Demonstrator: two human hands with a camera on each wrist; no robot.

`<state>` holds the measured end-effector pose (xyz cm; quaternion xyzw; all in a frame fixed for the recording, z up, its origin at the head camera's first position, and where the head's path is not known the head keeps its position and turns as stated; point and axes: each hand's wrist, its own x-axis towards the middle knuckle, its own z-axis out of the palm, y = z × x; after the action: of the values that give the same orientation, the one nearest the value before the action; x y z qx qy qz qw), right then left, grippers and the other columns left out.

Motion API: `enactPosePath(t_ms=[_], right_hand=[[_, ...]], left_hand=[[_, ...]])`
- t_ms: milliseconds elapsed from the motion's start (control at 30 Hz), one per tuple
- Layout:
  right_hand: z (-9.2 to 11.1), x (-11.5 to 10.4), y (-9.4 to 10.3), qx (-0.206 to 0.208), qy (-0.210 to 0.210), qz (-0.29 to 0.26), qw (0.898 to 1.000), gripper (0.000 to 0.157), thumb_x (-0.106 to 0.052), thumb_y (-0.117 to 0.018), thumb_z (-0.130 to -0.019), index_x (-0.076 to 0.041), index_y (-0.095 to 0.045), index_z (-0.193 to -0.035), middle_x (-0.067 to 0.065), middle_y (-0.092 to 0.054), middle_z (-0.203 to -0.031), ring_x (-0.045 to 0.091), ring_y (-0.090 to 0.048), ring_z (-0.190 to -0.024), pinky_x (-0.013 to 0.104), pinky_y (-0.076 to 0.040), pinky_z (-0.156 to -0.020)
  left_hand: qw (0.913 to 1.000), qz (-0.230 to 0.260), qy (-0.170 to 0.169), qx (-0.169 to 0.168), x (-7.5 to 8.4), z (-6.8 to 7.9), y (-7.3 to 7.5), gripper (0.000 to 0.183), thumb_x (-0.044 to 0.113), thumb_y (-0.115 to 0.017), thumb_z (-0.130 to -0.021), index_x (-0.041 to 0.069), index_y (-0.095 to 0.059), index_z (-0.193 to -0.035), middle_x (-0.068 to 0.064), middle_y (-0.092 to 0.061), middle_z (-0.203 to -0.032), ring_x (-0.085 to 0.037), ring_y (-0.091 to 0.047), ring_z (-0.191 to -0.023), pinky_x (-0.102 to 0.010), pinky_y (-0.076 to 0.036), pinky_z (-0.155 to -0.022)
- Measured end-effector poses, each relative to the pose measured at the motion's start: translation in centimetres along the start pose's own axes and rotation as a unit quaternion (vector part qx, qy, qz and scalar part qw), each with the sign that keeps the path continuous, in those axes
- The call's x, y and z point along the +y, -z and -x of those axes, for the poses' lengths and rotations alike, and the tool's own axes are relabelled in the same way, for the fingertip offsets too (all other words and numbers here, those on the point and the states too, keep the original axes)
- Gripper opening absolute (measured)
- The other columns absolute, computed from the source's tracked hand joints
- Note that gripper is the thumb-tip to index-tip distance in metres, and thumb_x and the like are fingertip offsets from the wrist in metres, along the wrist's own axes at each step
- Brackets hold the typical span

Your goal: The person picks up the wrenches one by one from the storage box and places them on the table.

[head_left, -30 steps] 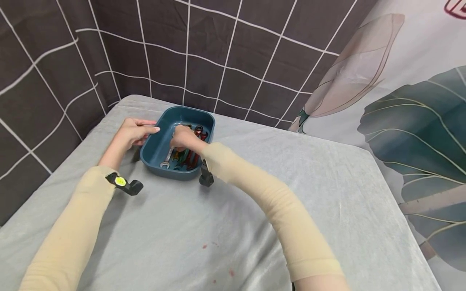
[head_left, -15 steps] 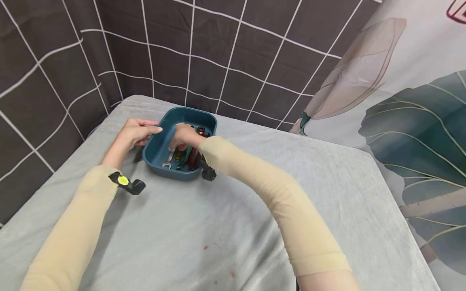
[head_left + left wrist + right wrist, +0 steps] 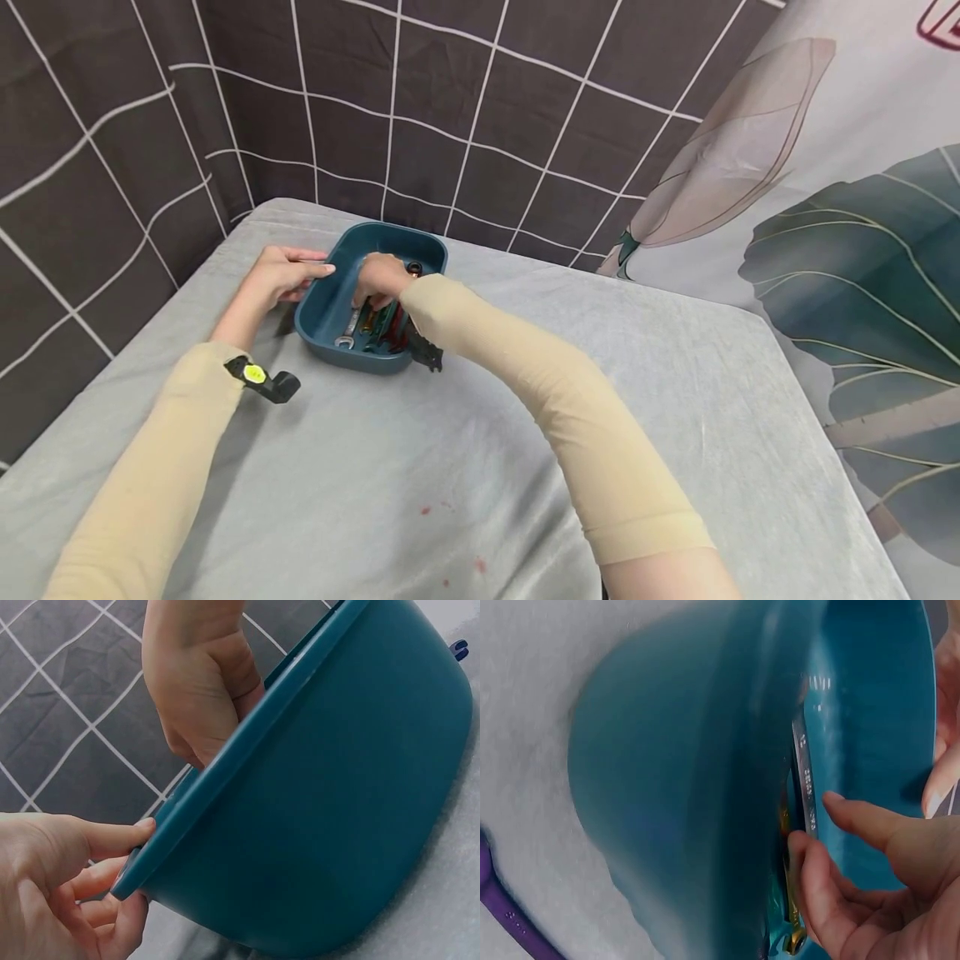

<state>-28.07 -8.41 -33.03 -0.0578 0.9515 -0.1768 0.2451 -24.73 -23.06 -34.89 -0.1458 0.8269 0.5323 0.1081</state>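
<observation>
A dark teal plastic bin [image 3: 352,358] stands on the grey cloth with several wrenches lying inside. My left hand [image 3: 281,273] pinches its left rim, thumb [image 3: 124,838] on the inner side and fingers beneath. Down in the bin, my right hand [image 3: 381,279] reaches over the wrenches. In the right wrist view its thumb and index finger stand apart beside a silver wrench [image 3: 806,776], and the fingertips are right at a gold wrench [image 3: 793,900]. Further right in the bin lie a green wrench [image 3: 381,325] and a red wrench [image 3: 396,332].
A purple wrench [image 3: 514,915] lies on the cloth outside the bin in the right wrist view. Each wrist wears a black camera mount [image 3: 262,381]. Dark checked fabric [image 3: 465,100] hangs behind the table, and a leaf-print curtain [image 3: 862,250] hangs at the right.
My right wrist has turned slightly and its forearm has shifted a little to the left, the hand staying in the bin. The left hand keeps its hold on the rim.
</observation>
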Motion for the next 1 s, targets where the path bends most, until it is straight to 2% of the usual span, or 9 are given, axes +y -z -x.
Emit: enactPosePath(t_ms=[67,133,267,433,633,867,1000], right_hand=[[-0.1,0.0,0.1,-0.007,-0.006,-0.008,1.0,0.041,-0.017,-0.079,-0.079,-0.007,-0.061,-0.115,0.004,-0.058,-0.101,0.012,-0.068,-0.068,0.021,-0.056,-0.063],[-0.2,-0.1,0.1,-0.015,-0.011,-0.004,1.0,0.039,-0.018,-0.078,-0.081,-0.007,-0.062,-0.114,0.004,-0.063,-0.097,0.012,-0.069,-0.07,0.021,-0.056,-0.063],[-0.4,-0.5,0.1,-0.031,-0.036,0.03,0.998,0.026,-0.021,-0.075,-0.083,-0.009,-0.068,-0.104,0.004,-0.066,-0.08,0.011,-0.07,-0.072,0.021,-0.056,-0.063],[-0.6,-1.0,0.1,-0.052,-0.073,0.052,0.995,0.022,-0.025,-0.076,-0.082,-0.01,-0.071,-0.097,0.002,-0.064,-0.076,0.011,-0.069,-0.07,0.022,-0.056,-0.064],[-1.1,-1.1,-0.5,-0.03,-0.092,0.036,0.995,0.021,-0.026,-0.077,-0.08,-0.01,-0.072,-0.091,0.003,-0.065,-0.068,0.011,-0.068,-0.061,0.022,-0.056,-0.059],[-1.0,-1.2,-0.8,-0.024,-0.114,-0.01,0.993,0.026,-0.021,-0.075,-0.083,-0.009,-0.07,-0.106,0.004,-0.063,-0.066,0.012,-0.069,-0.062,0.023,-0.055,-0.055],[-0.8,-1.2,-0.7,-0.026,-0.123,-0.032,0.991,0.032,-0.019,-0.073,-0.085,-0.008,-0.067,-0.114,0.004,-0.067,-0.069,0.011,-0.071,-0.067,0.022,-0.054,-0.053]], left_hand=[[1.0,0.001,0.001,-0.001,0.0,0.0,0.0,0.053,0.028,-0.067,-0.09,0.006,-0.054,-0.136,0.015,-0.049,-0.061,0.0,-0.046,-0.057,-0.018,-0.045,-0.052],[1.0,0.002,0.001,-0.002,0.0,0.0,0.0,0.054,0.028,-0.067,-0.09,0.006,-0.053,-0.137,0.014,-0.049,-0.06,0.0,-0.046,-0.057,-0.018,-0.045,-0.051],[1.0,0.004,0.005,-0.002,0.1,0.0,0.0,0.054,0.028,-0.067,-0.09,0.007,-0.053,-0.137,0.015,-0.049,-0.06,0.0,-0.046,-0.056,-0.017,-0.045,-0.052],[1.0,0.005,0.006,-0.002,0.0,-0.1,-0.1,0.054,0.028,-0.067,-0.09,0.006,-0.053,-0.137,0.015,-0.049,-0.06,0.0,-0.046,-0.057,-0.017,-0.045,-0.052],[1.0,0.001,0.006,-0.001,0.1,-0.1,-0.1,0.053,0.027,-0.066,-0.09,0.006,-0.053,-0.137,0.014,-0.049,-0.061,-0.001,-0.046,-0.057,-0.018,-0.045,-0.052],[1.0,-0.001,0.007,0.001,0.1,-0.1,-0.1,0.053,0.028,-0.067,-0.09,0.007,-0.054,-0.136,0.014,-0.05,-0.062,-0.001,-0.046,-0.058,-0.018,-0.045,-0.053],[0.9999,0.004,0.0,-0.011,0.0,-0.1,0.0,0.055,0.028,-0.067,-0.09,0.006,-0.052,-0.138,0.015,-0.049,-0.061,0.001,-0.046,-0.057,-0.017,-0.046,-0.052]])
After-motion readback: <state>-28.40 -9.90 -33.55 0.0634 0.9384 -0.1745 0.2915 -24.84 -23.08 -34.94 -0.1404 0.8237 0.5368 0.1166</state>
